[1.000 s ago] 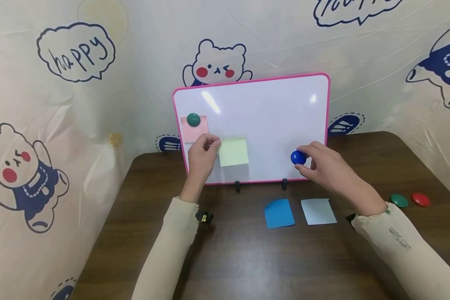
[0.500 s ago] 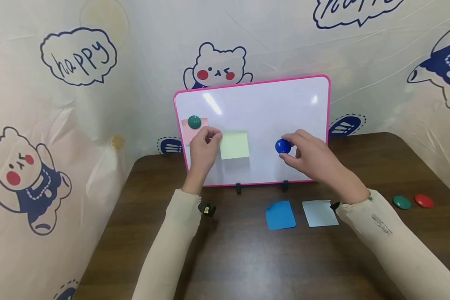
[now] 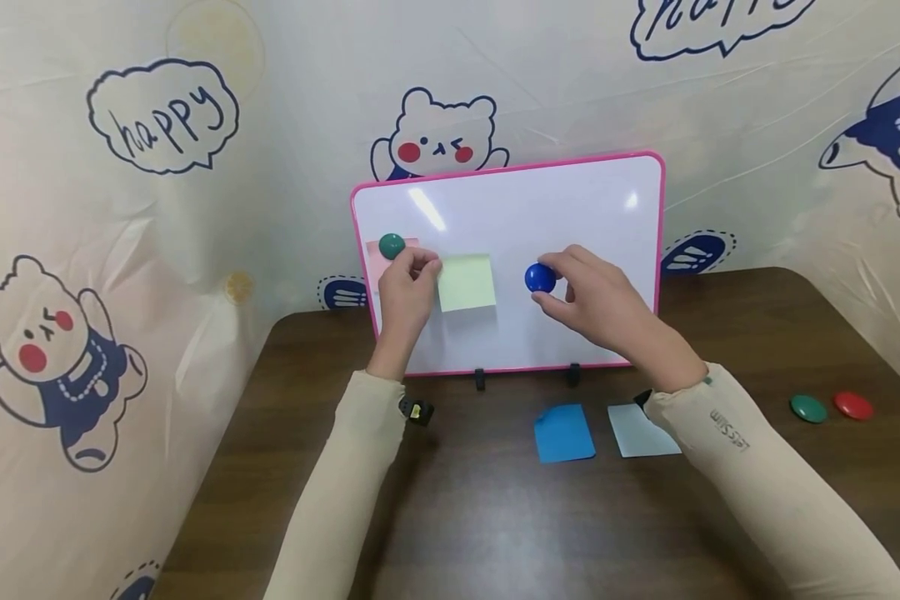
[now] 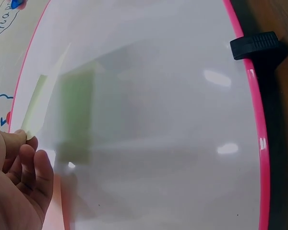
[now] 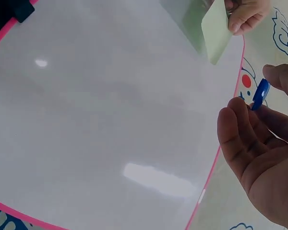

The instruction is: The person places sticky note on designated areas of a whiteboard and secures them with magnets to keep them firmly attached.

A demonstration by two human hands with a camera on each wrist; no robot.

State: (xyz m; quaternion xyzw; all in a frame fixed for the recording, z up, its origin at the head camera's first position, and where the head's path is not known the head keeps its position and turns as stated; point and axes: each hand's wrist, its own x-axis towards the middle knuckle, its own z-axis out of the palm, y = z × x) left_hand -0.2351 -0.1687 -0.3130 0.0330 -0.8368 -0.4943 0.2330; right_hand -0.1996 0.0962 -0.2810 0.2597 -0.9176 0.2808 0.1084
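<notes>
A pink-framed whiteboard (image 3: 585,200) stands upright on the table. Between thumb and fingers, my left hand (image 3: 407,287) pinches the left edge of a pale green sticky note (image 3: 467,283). The left wrist view shows that note (image 4: 50,96) standing off the board, its green reflection behind it. My right hand (image 3: 596,296) pinches a round blue magnet (image 3: 540,277) by its rim, to the right of the note. In the right wrist view the magnet (image 5: 261,94) is held edge-on, apart from the board. A green magnet (image 3: 392,246) sits over a pink sticky note (image 3: 376,265), partly hidden by my left hand.
On the brown table (image 3: 525,517) lie a blue sticky note (image 3: 565,433) and a light blue one (image 3: 641,432), partly behind my right sleeve. Farther right are a green magnet (image 3: 808,408) and a red magnet (image 3: 854,406). Black clips (image 3: 480,379) hold the board's lower edge.
My right hand has brought the blue magnet left and upward, closer to the green note. My left hand has raised the note a little on the board.
</notes>
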